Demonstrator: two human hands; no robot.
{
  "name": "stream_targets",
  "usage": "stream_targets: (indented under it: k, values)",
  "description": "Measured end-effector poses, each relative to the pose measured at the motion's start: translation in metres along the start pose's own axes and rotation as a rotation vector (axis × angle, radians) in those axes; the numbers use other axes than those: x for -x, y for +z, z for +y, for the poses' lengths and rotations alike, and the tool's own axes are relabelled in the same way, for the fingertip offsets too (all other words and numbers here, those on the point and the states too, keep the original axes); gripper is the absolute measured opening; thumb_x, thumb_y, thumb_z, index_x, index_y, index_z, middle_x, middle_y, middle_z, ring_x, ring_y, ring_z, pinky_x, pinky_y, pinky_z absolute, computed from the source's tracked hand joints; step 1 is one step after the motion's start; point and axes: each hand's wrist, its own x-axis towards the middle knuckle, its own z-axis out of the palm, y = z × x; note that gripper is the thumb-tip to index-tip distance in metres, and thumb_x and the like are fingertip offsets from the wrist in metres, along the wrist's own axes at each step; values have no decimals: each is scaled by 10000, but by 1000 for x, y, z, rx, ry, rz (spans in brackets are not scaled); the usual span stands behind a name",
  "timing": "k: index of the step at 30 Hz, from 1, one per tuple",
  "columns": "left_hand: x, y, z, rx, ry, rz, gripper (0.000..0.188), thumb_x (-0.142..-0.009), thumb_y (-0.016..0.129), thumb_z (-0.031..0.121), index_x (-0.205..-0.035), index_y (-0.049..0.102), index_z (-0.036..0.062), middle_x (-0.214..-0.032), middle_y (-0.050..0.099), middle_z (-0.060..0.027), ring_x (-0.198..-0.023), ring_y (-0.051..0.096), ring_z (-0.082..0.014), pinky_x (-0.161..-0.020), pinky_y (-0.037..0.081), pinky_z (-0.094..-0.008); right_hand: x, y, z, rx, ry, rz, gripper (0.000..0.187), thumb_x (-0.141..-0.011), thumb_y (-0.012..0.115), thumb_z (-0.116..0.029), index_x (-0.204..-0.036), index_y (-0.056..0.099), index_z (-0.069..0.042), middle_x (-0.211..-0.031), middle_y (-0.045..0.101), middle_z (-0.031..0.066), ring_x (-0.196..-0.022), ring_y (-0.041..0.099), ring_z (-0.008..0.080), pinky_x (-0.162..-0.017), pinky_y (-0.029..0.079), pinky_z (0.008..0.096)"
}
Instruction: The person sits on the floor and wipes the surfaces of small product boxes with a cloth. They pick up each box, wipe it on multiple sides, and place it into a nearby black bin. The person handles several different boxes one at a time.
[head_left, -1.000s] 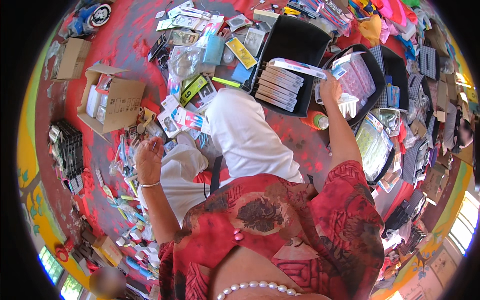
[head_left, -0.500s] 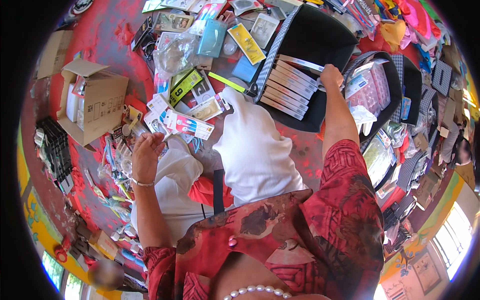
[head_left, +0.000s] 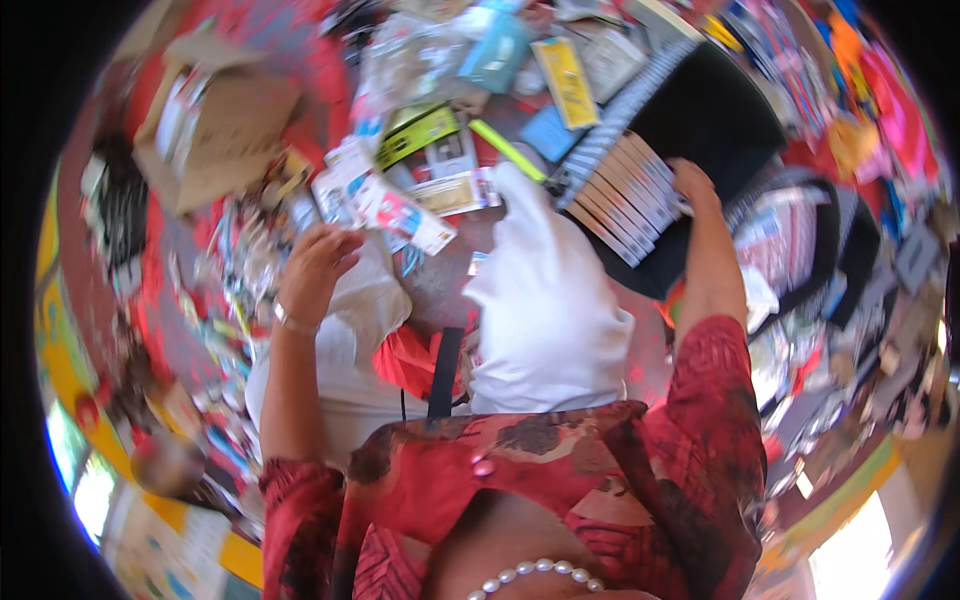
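Several long, slim white-and-tan boxes [head_left: 618, 205] lie side by side in a black bin [head_left: 735, 105] with a checked rim, ahead and to the right. My right hand [head_left: 692, 183] reaches into that bin, fingers curled at the right end of the farthest slim box [head_left: 652, 163]. Blur partly hides those fingertips. My left hand [head_left: 318, 268] hovers over my left knee, fingers loosely bent and apart, holding nothing. Just beyond it are white, blue and pink carded packages [head_left: 415, 216]. A yellow-green package [head_left: 418, 137] lies farther off.
A brown cardboard box [head_left: 225, 125] stands open at the far left. Ahead lie a yellow package [head_left: 565, 82], a teal package [head_left: 497, 52] and clear plastic bags [head_left: 410, 55]. Another dark bin with pink-and-clear packs [head_left: 775, 240] sits on the right. Loose goods [head_left: 235, 270] cover the left floor.
The angled slim box in my right hand now lies alongside the others in the row. My left hand has turned slightly, still empty. The view has shifted and blurred.
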Motion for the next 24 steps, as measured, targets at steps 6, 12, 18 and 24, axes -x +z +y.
stream_targets:
  k: [6, 12, 18, 24]
  values:
    - [-4, -10, 23, 134, 135, -82, 139, -879, 530, 223, -896, 555, 88, -965, 616, -72, -925, 579, -162, -811, 458, -290, 5, -40, 18, 7, 161, 170, 476, -712, 492, -94, -1183, 564, -107, -1155, 561, 188, -1105, 521, 324, -936, 403, 391]
    - [-6, -39, 70, 455, 284, 99, 208, -894, 507, 215, -986, 555, 35, -999, 614, -106, -988, 571, -220, -901, 450, -346, 27, -152, -79, -429, -235, 321, 145, -799, 596, -98, -892, 647, 0, -763, 623, 38, -727, 564, 100, -671, 445, 242]
    - [17, -49, 81, 523, 395, 202, 259, -870, 533, 155, -1067, 513, -11, -1026, 578, -144, -947, 561, -232, -863, 473, -354, 37, -178, -311, -171, -818, 52, 368, -794, 601, -352, -829, 635, 12, -723, 589, 91, -697, 553, 152, -657, 429, 296]
    - [33, -62, 89, 603, 413, 254, 370, -845, 525, 98, -1181, 412, -10, -1060, 541, -141, -964, 547, -225, -859, 475, -354, 7, -29, -463, 205, -858, -372, 440, -645, 698, -420, -770, 677, 1, -753, 641, 146, -636, 592, 245, -573, 464, 369]
